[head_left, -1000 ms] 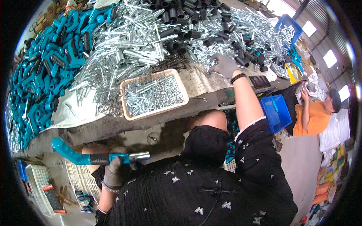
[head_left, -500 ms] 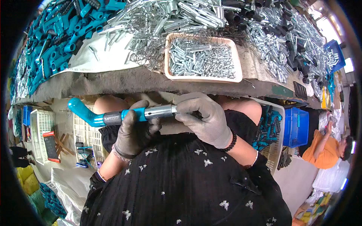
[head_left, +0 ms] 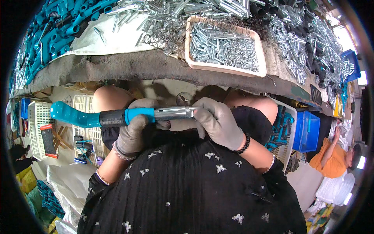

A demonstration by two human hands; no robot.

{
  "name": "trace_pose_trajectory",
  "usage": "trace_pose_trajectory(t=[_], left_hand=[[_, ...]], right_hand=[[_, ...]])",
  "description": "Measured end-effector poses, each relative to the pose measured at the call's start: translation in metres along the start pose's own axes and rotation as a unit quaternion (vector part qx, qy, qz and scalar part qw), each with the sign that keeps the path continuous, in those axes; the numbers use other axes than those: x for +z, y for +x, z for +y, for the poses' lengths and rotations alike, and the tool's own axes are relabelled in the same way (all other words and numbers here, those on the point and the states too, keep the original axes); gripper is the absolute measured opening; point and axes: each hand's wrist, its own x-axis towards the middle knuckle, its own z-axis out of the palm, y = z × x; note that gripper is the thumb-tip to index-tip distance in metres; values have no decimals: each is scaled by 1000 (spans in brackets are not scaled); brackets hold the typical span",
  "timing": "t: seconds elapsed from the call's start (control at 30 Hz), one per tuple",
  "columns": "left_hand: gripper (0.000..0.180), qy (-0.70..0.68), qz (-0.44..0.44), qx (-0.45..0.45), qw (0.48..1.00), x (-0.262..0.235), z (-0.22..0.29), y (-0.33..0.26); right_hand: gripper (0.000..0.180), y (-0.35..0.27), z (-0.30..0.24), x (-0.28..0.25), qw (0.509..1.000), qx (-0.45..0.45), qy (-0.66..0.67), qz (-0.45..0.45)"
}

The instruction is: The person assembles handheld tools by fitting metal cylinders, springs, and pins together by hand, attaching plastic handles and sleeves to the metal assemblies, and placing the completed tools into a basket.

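Across my lap lies a curved teal handle (head_left: 80, 118) with a black grip sleeve, a teal collar and a shiny metal tube (head_left: 173, 113), held roughly level. My left hand (head_left: 134, 134), in a grey glove, is wrapped around it at the collar, the teal bend sticking out to the left. At the tube's right end, my gloved right hand (head_left: 220, 123) is closed, thumb and fingers pressed against the tip. Whether a small part sits between those fingers is hidden.
Beyond my knees, a cloth-covered table bears a cream tray (head_left: 226, 68) of small metal pins, loose springs (head_left: 157, 41), and heaps of teal handles (head_left: 58, 41) and metal tubes (head_left: 288, 50). White crates and a blue bin (head_left: 306, 132) flank me. A person in orange (head_left: 331, 158) is far right.
The handle has rolled in my hands, so its bend looks flatter, and it appears nearer. My right hand has turned at the tube's end. The table view has shifted upward.
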Motion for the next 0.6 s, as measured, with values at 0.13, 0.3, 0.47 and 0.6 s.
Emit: trace_pose_trajectory(t=[0.13,0.3,0.47,0.6], left_hand=[[68,54,19,20,998,-3,2,-2],[65,-29,15,6,999,-4,-2,2],[65,-34,75,32,996,4,-1,-6],[63,40,32,26,998,-2,9,-3]], right_hand=[[55,6,-10,-1,981,144,130,-22],[24,13,0,9,946,-266,-169,77],[27,12,-21,1,996,-54,-73,-16],[28,12,-3,19,982,-5,191,2]])
